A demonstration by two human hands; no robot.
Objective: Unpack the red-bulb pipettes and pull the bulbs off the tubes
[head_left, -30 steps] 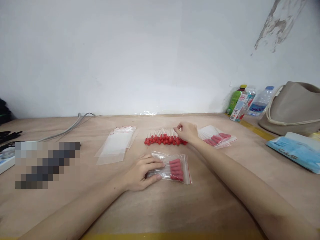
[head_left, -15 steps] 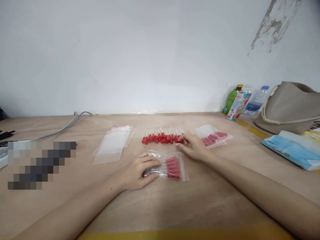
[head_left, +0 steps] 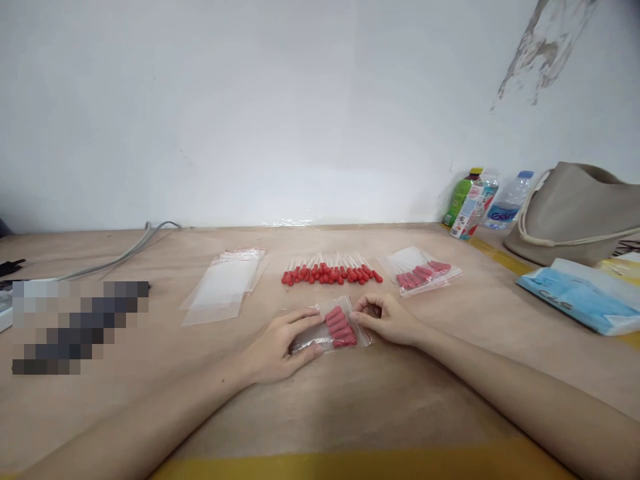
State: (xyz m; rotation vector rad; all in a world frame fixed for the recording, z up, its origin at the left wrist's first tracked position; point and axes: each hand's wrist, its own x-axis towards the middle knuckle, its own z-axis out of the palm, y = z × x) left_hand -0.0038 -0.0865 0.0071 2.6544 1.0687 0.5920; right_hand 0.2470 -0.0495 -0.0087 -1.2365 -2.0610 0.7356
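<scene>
A clear zip-lock bag (head_left: 325, 341) lies on the table in front of me, tilted, holding several red-headed sticks with their heads (head_left: 341, 327) to the right. My left hand (head_left: 280, 343) holds its left part down, thumb and fingers apart at its two sides; the sticks' other ends are hidden beneath. At the bag's zip end, my right hand (head_left: 387, 319) pinches the edge between thumb and forefinger. Just behind lies a row of loose red-headed sticks (head_left: 327, 272). Another bag with red-headed sticks (head_left: 425, 275) is to the right.
Flat zip-lock bags (head_left: 220, 287) are stacked on the left. A grey cable (head_left: 125, 255) runs along the back left. At the right are drink bottles (head_left: 507, 203), a grey-brown handbag (head_left: 575, 217) and a blue-white packet (head_left: 575, 297). Yellow tape (head_left: 310, 467) marks the front edge.
My right hand has come back from the loose sticks to the bag's zip end. The bag has turned slightly, its heads now slanting more. My left hand stays on it.
</scene>
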